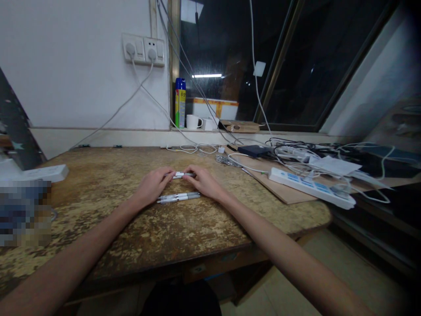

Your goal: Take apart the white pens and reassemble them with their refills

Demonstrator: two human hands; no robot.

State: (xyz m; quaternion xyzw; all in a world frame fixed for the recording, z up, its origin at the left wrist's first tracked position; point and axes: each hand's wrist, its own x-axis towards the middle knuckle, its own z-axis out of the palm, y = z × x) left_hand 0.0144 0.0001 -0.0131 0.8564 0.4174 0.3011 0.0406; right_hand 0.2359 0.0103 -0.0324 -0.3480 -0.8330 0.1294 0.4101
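My left hand [154,184] and my right hand [203,181] meet over the middle of the worn wooden table [194,228]. Between them is a silver-white pen [179,174], gripped near one end by each hand's closed fingers. It lies level, running left to right. Just nearer to me, several similar silver-white pens [179,197] rest side by side on the tabletop, roughly parallel to the held one. The pen's ends are covered by my fingers, and whether a second pen is held with it I cannot tell.
A white power strip [311,188] and tangled cables lie on a brown board [279,191] at the right. At the left edge sits another white strip [49,173]. A spray can [180,103] and a white mug [194,121] stand on the windowsill.
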